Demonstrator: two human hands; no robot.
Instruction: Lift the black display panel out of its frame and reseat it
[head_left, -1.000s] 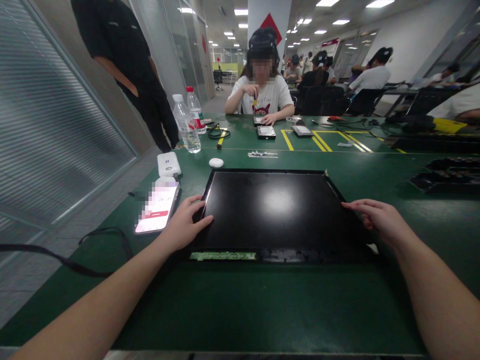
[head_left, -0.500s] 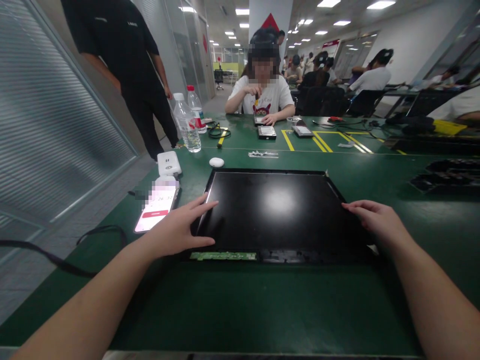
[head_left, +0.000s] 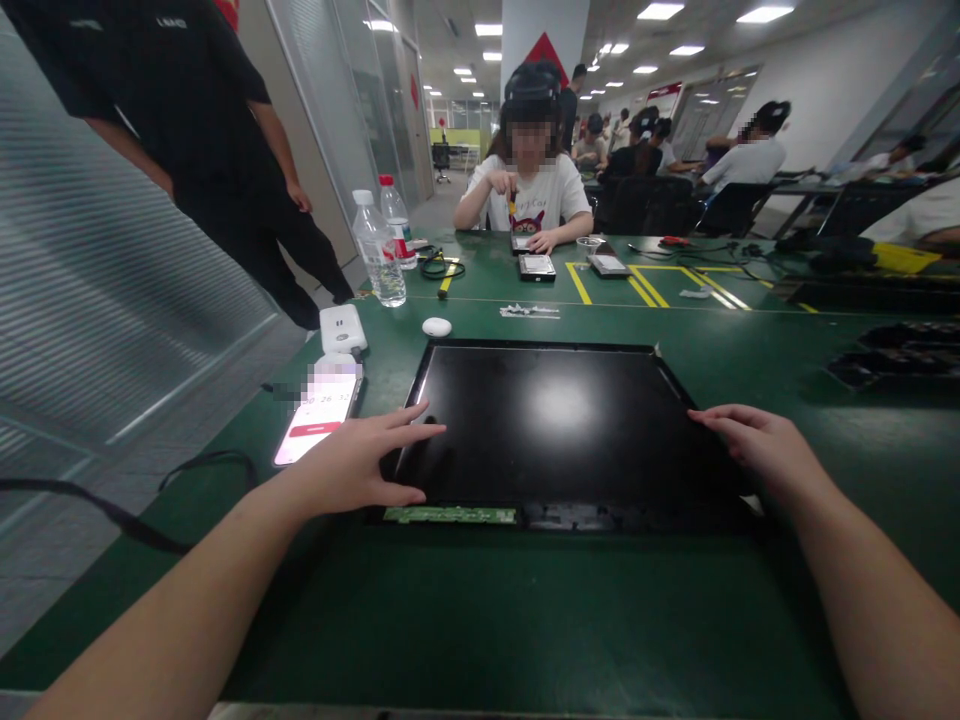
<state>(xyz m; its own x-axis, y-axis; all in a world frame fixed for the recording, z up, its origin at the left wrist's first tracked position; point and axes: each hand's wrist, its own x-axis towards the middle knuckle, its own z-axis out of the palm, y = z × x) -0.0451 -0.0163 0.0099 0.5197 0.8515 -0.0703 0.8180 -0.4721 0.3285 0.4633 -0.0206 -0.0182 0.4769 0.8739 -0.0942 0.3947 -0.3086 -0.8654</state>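
A black LCD screen panel lies flat on the green table in front of me, with a glare spot on its face. Along its near edge runs a narrow green circuit board. My left hand is spread over the panel's left edge, its fingers apart; whether the fingertips touch the surface I cannot tell. On the opposite side, my right hand pinches the right edge of the panel between thumb and fingers. A small whitish piece shows at the near right corner, partly hidden by that hand.
Left of the panel are a lit phone, a white power bank, a white earbud case and water bottles. Across the table a person works on hard drives. Another person stands at the left.
My left fingers have shifted slightly toward me over the panel's left edge. My right hand keeps its pinch. The standing person appears farther left.
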